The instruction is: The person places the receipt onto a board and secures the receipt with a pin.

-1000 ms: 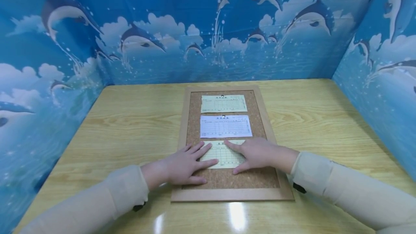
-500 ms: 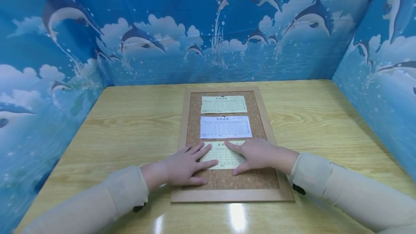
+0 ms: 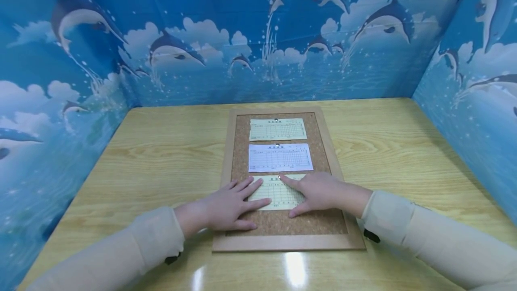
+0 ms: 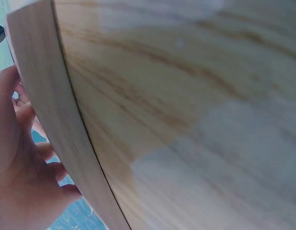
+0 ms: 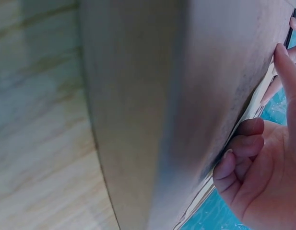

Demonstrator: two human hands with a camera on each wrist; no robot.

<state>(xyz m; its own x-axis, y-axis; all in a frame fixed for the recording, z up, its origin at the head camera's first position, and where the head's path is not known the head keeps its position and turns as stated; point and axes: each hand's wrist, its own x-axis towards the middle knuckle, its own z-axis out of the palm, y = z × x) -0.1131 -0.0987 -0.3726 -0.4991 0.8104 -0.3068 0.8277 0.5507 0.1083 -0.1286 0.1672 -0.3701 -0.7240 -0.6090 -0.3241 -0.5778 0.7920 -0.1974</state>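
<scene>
A framed corkboard [image 3: 299, 226] lies on the table with three printed paper slips in a column. The lowest, a pale yellow slip [image 3: 278, 194], lies under both hands. My left hand [image 3: 230, 208] rests on its left side with spread, straight fingers, the thumb down on the cork. My right hand [image 3: 323, 188] reaches in from the right, its index finger straight at the slip's top edge. A small shiny pin head [image 3: 279, 177] shows at that fingertip. The right thumb touches near the slip's lower edge, while the other fingers [image 5: 236, 158] are curled under in the right wrist view.
Above are a white slip [image 3: 280, 158] and another yellow slip [image 3: 278, 130], each with a shiny pin [image 3: 276, 120] at its top centre. Wood-grain table [image 3: 173, 152] surrounds the board. Blue dolphin-print sheets [image 3: 258, 35] wall off the back and sides.
Both hands and the slips keep their places. A bit of the pin head shows more clearly beside the right index fingertip than before.
</scene>
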